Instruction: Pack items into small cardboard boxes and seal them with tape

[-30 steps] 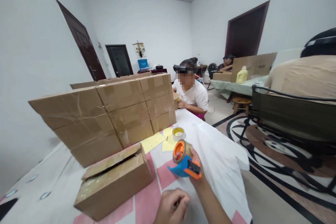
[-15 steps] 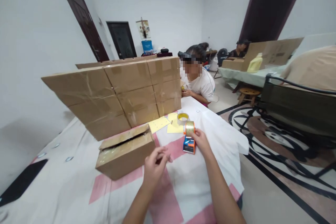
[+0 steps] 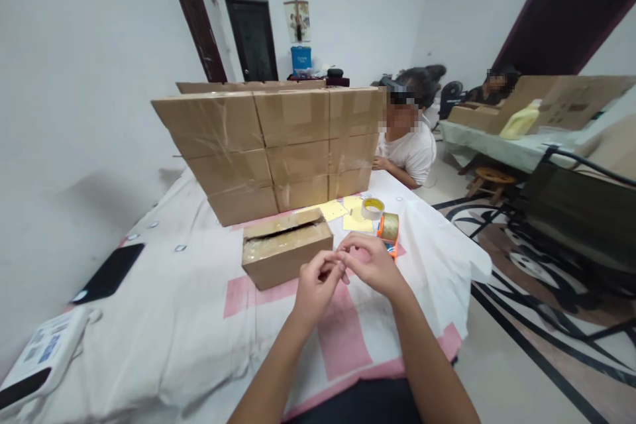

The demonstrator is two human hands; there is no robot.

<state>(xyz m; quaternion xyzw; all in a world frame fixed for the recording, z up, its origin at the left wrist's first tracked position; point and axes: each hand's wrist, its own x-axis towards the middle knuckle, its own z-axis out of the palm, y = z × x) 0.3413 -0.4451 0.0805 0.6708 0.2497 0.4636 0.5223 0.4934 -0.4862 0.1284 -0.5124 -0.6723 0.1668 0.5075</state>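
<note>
My left hand is closed in a pinch just in front of the right end of a small cardboard box. Its fingertips meet those of my right hand, whose thumb and fingers are also brought together. Whatever lies between the fingertips is too small to make out. Beyond my right hand, partly hidden by it, stands the orange and blue tape dispenser with a brown roll. A loose tape roll lies behind it, beside yellow paper. The small box has a gap along its top.
A wall of taped cardboard boxes stands across the cloth-covered table. A person in white leans at its right end. A black flat item and a white package lie at left. Another person sits farther back.
My right hand has let go of the tape dispenser and moved left to meet my left hand. The view has shifted, bringing the white package into sight.
</note>
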